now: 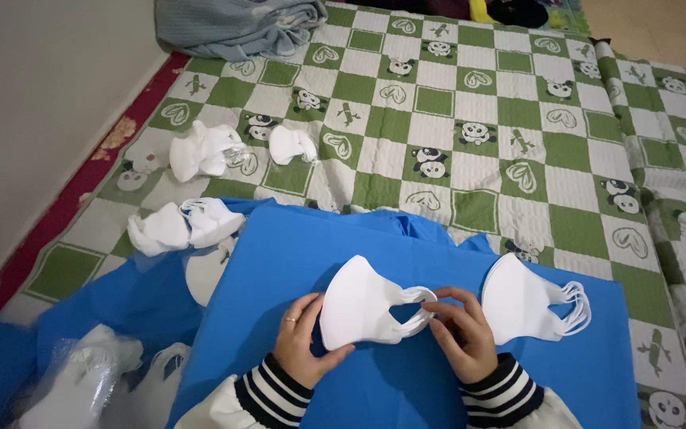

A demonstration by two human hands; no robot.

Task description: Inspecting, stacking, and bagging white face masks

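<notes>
Right, both hands on one folded white mask [363, 306], lying flat on the blue board [295, 238] near its front edge, about mid-width. Left hand [303, 340] pinches the mask's rounded nose end, thumb under, fingers on top. Right hand [464, 334] grips the ear loops [416, 306] between thumb and fingers.

Risks as I judge them: loops are thin elastic, so too hard a pull could stretch or snap one; a loose pinch on the left lets the stack fan apart or slide on the slick board.

Orientation: long axis runs roughly parallel to the front edge, curved nose end left, loops right.

Just right of it, toward the board's right edge, a second mask stack [522, 302], same orientation. Further out, off the board's left edge, loose white masks [188, 226] on the green checked quilt [470, 95].
</notes>
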